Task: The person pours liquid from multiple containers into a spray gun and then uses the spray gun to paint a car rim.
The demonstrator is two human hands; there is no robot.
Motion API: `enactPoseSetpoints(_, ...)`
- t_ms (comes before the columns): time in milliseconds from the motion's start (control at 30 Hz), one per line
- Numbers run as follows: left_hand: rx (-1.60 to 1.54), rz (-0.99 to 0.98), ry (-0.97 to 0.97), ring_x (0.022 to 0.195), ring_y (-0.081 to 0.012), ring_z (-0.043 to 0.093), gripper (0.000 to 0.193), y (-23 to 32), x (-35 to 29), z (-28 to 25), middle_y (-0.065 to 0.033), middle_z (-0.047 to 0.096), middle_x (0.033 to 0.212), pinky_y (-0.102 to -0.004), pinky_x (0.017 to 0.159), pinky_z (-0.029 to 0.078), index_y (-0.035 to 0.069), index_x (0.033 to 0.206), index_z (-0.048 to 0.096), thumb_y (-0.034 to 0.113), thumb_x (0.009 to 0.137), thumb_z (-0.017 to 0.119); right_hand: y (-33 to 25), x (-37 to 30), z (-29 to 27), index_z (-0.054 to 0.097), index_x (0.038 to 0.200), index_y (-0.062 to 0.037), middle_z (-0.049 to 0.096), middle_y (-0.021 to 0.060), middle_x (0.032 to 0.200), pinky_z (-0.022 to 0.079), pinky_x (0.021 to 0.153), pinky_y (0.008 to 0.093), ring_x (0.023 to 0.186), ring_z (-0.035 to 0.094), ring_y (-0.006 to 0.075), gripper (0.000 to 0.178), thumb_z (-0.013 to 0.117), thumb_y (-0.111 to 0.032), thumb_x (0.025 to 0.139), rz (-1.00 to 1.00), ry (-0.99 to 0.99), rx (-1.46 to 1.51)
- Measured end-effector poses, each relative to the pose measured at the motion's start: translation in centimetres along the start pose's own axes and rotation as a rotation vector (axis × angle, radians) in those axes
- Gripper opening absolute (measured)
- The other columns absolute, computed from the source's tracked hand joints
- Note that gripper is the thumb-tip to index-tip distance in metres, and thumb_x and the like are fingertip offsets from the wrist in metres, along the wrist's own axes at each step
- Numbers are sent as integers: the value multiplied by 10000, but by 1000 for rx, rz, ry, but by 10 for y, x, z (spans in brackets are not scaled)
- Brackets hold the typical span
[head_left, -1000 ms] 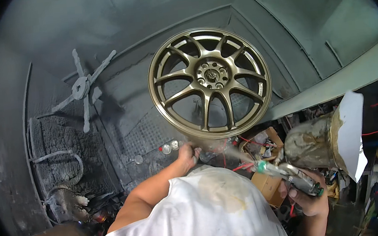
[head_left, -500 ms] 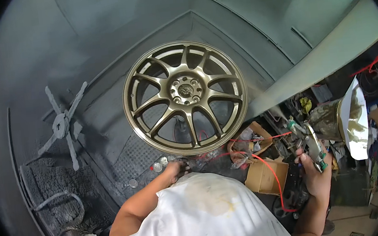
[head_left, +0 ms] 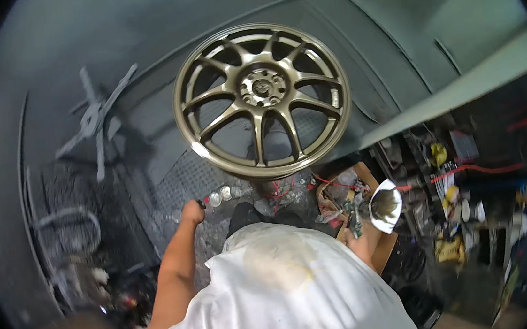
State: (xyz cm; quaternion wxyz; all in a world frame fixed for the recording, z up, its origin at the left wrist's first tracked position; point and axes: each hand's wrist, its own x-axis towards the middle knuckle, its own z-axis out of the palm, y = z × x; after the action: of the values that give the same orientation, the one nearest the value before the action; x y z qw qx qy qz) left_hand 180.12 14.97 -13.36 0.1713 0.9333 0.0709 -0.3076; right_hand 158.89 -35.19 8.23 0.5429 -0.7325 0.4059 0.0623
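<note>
A bronze multi-spoke car wheel rim point(head_left: 298, 96) is held face up in front of me, glossy all over. My right hand point(head_left: 360, 244) is wrapped round a spray gun point(head_left: 353, 218), low beside my body and apart from the rim. On the gun sits a paint cup point(head_left: 385, 206) with a white, paint-stained collar. No mist shows from the nozzle. My left hand point(head_left: 194, 212) is closed, left of and nearer than the rim, with a small dark end showing past the fingers. What it grips cannot be made out.
A grey-coated five-armed stand point(head_left: 93, 118) is at the left by the booth wall. Small round containers point(head_left: 216, 198) lie beyond my left hand. On the right are a cardboard box point(head_left: 385, 251), a red hose point(head_left: 482, 171) and cluttered shelves point(head_left: 454, 208).
My right hand has brought the spray gun down and left, away from the rim, and the mist has gone. My left hand has moved out to the left. The view has shifted.
</note>
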Motion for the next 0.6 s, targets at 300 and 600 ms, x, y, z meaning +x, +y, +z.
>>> enactPoseSetpoints(300,-22,-222,-72,991,-466,677,413,-11,-293,171,-318,692,1014,-549,873,528,3,985,752,357,991,541,120,58,-16,537,1386,-8,699,236,1092,551,773,446,905,701,386,476,672,-128,946,-594,-391,-397)
enactPoseSetpoints(600,-194,-444,-68,963,-470,681,418,-62,-487,362,-304,702,986,-525,865,543,-18,1010,739,367,934,598,88,38,27,594,1261,51,597,332,1283,507,983,490,1167,586,488,544,716,-203,796,-633,-683,-913)
